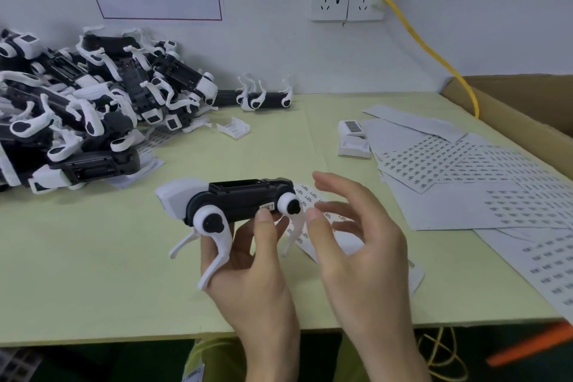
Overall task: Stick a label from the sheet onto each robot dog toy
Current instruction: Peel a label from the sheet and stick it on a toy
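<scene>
Fingers of the left hand [248,263] grip a robot dog toy [235,205] from below, a label [268,206] on its side. Just beside it, the right hand [350,245] hovers, fingers spread, above a label sheet [313,195]. Beyond lies a toy pile [77,108].

Print on the label sheets [459,161] is too small to read.

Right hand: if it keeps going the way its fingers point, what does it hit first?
Probably the rear hip of the robot dog toy held by the left hand; the right hand points left toward it, open. Depth is unclear.
</scene>
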Demonstrator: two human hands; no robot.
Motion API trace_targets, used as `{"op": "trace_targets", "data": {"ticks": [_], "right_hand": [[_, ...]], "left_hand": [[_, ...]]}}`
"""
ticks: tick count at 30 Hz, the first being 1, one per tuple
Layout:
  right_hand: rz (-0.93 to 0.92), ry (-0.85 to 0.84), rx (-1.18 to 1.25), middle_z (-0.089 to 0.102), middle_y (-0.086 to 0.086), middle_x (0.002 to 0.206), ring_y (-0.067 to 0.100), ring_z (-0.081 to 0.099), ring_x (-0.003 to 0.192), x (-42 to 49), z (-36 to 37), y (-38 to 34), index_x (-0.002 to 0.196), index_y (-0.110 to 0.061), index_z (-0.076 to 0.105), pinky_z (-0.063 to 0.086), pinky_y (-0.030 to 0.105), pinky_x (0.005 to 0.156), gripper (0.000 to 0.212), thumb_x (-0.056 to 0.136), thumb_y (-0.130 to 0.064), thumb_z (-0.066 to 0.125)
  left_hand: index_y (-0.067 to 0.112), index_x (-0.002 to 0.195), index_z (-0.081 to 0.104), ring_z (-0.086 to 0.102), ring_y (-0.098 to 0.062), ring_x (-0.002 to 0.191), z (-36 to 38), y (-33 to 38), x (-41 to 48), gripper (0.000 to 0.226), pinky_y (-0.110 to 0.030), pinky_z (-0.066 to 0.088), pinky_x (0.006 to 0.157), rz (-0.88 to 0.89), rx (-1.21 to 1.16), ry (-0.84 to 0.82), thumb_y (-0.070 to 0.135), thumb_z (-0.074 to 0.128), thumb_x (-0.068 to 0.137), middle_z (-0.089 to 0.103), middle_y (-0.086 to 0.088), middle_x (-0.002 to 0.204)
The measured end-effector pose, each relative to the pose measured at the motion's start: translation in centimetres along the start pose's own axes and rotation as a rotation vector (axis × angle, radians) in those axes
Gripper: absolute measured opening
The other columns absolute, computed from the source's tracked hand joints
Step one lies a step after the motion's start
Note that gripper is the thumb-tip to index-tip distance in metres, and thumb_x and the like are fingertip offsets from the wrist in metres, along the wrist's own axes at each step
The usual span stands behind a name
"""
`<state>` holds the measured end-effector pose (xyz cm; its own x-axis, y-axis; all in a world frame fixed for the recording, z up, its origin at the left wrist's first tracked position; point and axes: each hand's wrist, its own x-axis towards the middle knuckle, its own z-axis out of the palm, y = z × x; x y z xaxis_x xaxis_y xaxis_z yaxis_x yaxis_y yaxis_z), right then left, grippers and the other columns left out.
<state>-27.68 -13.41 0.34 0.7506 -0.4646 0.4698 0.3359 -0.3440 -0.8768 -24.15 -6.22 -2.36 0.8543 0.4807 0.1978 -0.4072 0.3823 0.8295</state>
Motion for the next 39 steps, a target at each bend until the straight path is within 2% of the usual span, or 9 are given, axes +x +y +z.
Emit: {"op": "trace_targets", "data": {"ticks": [7, 13, 17, 19, 22, 30, 33, 36, 39], "right_hand": [[-0.025, -0.052, 0.044, 0.073, -0.016, 0.106, 0.014, 0.071, 0.101, 0.17, 0.21, 0.99, 0.111, -0.034, 0.073, 0.058, 0.027, 0.082, 0.025, 0.09, -0.022, 0.067], [-0.06, -0.049, 0.053, 0.073, -0.013, 0.104, 0.021, 0.071, 0.1, 0.05, 0.16, 1.03, 0.11, -0.032, 0.073, 0.058, 0.033, 0.082, 0.023, 0.09, -0.022, 0.069], [-0.08, -0.047, 0.064, 0.072, -0.009, 0.101, 0.021, 0.072, 0.089, -0.01, 0.2, 0.88, 0.108, -0.028, 0.073, 0.058, 0.031, 0.078, 0.021, 0.089, -0.019, 0.07], [-0.096, -0.052, 0.073, 0.071, -0.009, 0.102, 0.019, 0.072, 0.086, -0.07, 0.3, 0.72, 0.107, -0.026, 0.074, 0.057, 0.026, 0.077, 0.021, 0.088, -0.019, 0.072], [-0.102, -0.052, 0.083, 0.071, -0.011, 0.103, 0.017, 0.073, 0.081, -0.18, 0.51, 0.51, 0.106, -0.025, 0.075, 0.056, 0.024, 0.075, 0.021, 0.086, -0.019, 0.073], [-0.084, -0.019, 0.133, 0.071, -0.008, 0.102, 0.022, 0.073, 0.085, -0.02, 0.11, 0.41, 0.104, -0.026, 0.076, 0.057, 0.026, 0.075, 0.017, 0.088, -0.022, 0.073], [-0.101, -0.031, 0.112, 0.071, -0.011, 0.102, 0.02, 0.072, 0.081, -0.01, 0.08, 0.5, 0.102, -0.023, 0.076, 0.055, 0.022, 0.073, 0.015, 0.088, -0.019, 0.072], [-0.111, -0.043, 0.118, 0.071, -0.011, 0.102, 0.02, 0.072, 0.079, 0.0, 0.13, 0.53, 0.1, -0.022, 0.076, 0.054, 0.02, 0.072, 0.015, 0.087, -0.016, 0.073], [-0.112, -0.046, 0.145, 0.071, -0.01, 0.1, 0.019, 0.071, 0.077, -0.02, 0.12, 0.36, 0.1, -0.022, 0.076, 0.054, 0.018, 0.071, 0.016, 0.086, -0.015, 0.074]], "left_hand": [[0.009, 0.12, 0.068, 0.078, -0.015, 0.084, 0.01, 0.31, -0.05, 0.037, -0.025, 0.059, 0.075, -0.091, -0.058, -0.099, 0.017, 0.07, 0.085, 0.08, 0.006, 0.09], [0.015, 0.111, 0.074, 0.077, -0.013, 0.085, 0.06, 0.49, -0.03, 0.042, -0.026, 0.059, 0.075, -0.104, -0.048, -0.08, 0.037, 0.077, 0.075, 0.08, 0.006, 0.091], [0.026, 0.094, 0.08, 0.076, -0.014, 0.076, 0.16, 0.44, 0.17, 0.02, -0.021, 0.058, 0.07, -0.129, -0.049, -0.063, 0.031, 0.081, 0.075, 0.08, 0.004, 0.09], [0.019, 0.097, 0.078, 0.075, -0.014, 0.073, 0.14, 0.3, 0.36, 0.015, -0.02, 0.057, 0.065, -0.146, -0.052, -0.027, 0.022, 0.077, 0.082, 0.079, -0.002, 0.09], [0.004, 0.115, 0.071, 0.072, -0.019, 0.077, -0.02, 0.02, 0.45, 0.02, -0.02, 0.057, 0.064, -0.156, -0.064, 0.016, 0.014, 0.069, 0.097, 0.076, -0.019, 0.098], [0.02, 0.097, 0.074, 0.074, -0.017, 0.069, 0.51, 0.68, 0.1, 0.023, -0.021, 0.056, 0.06, -0.145, -0.062, -0.009, 0.041, 0.067, 0.093, 0.075, 0.004, 0.081], [0.019, 0.108, 0.075, 0.076, -0.017, 0.076, 0.49, 0.93, 0.05, 0.038, -0.023, 0.059, 0.066, -0.122, -0.035, -0.053, 0.04, 0.078, 0.077, 0.079, -0.002, 0.1], [0.017, 0.108, 0.076, 0.076, -0.014, 0.077, 0.34, 0.64, 0.16, 0.035, -0.022, 0.059, 0.067, -0.122, 0.0, -0.054, 0.031, 0.088, 0.078, 0.079, -0.003, 0.099], [0.011, 0.113, 0.074, 0.076, -0.013, 0.075, 0.57, 0.76, -0.07, 0.051, -0.02, 0.058, 0.064, -0.101, 0.004, -0.024, 0.045, 0.074, 0.076, 0.08, 0.001, 0.094]]}}
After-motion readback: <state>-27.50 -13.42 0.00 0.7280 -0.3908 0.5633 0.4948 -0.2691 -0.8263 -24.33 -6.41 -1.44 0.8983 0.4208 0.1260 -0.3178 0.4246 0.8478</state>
